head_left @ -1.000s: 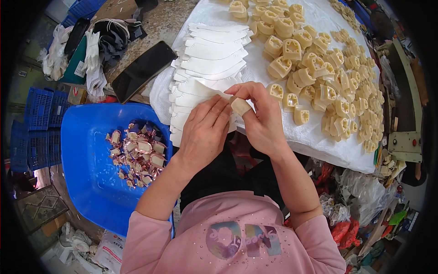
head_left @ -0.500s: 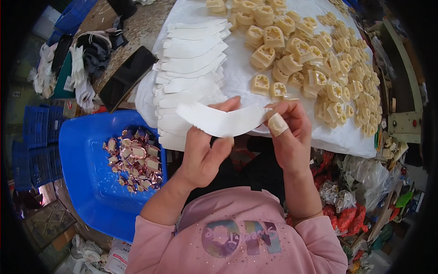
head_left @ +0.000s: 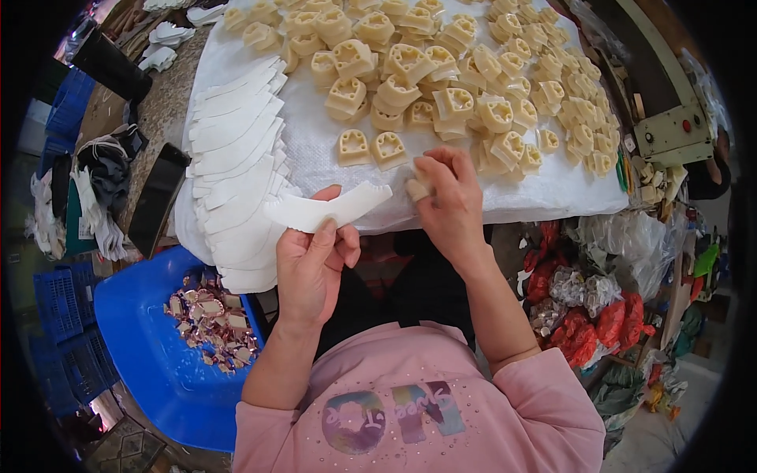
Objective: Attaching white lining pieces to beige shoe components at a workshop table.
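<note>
My left hand [head_left: 309, 272] grips a curved white strip [head_left: 355, 203] between thumb and fingers; its right end is slightly jagged and points up. My right hand [head_left: 453, 206] is apart from the strip, just to its right, near the front edge of the pile of cream moulded pieces [head_left: 410, 63]. Its fingers are curled and its thumb and forefinger are drawn together; pale tape wraps the thumb tip. Whether anything small sits between them is hidden. Left of the strip, overlapping white strips [head_left: 236, 169] lie fanned in a long row on the white-covered table [head_left: 307, 118].
A blue tub [head_left: 142, 339] at the lower left holds shiny pinkish pieces [head_left: 211, 319]. A black phone-like slab [head_left: 158, 201] lies on the worn side bench. Red and clear plastic bags [head_left: 611, 319] crowd the right side, below a pale machine frame [head_left: 670, 134].
My right hand has let go of the strip and moved away to its right. My left hand keeps hold of it. The whole view has shifted, so the table appears further left.
</note>
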{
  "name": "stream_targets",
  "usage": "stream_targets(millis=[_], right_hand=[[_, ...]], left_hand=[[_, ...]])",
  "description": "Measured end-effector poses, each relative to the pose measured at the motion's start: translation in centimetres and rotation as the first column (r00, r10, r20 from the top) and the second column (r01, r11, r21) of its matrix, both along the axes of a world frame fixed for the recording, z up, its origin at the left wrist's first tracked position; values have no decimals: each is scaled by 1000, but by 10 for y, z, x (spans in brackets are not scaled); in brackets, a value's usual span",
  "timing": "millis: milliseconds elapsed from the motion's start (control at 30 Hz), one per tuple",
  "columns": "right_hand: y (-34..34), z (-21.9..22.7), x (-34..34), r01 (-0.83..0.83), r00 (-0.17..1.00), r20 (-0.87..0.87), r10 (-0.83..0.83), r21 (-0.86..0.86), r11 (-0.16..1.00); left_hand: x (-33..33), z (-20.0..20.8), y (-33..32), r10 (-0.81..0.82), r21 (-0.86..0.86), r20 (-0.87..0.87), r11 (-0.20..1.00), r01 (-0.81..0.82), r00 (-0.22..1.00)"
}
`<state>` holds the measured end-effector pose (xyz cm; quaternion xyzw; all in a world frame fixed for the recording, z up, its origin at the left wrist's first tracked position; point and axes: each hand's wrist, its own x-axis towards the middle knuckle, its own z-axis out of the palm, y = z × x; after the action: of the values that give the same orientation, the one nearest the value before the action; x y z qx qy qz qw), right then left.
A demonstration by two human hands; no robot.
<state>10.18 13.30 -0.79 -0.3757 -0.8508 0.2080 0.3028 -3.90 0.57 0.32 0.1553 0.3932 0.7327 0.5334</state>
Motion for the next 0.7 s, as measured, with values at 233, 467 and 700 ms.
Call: stream_targets(millis=[233,467,700], right_hand=[[-7,-14,25,108,992,-95,-81,323,940],[-22,18,37,-89,900,-436,-6,-197,976],[-40,32,-1,-395,723,-595,351,61,917]], left_hand=[[2,4,3,-8,13,14,1000,7,1000],[6,-1,-1,-28,-2,-133,1000,28,991],[24,15,-4,68,33,-107,997,-65,992]])
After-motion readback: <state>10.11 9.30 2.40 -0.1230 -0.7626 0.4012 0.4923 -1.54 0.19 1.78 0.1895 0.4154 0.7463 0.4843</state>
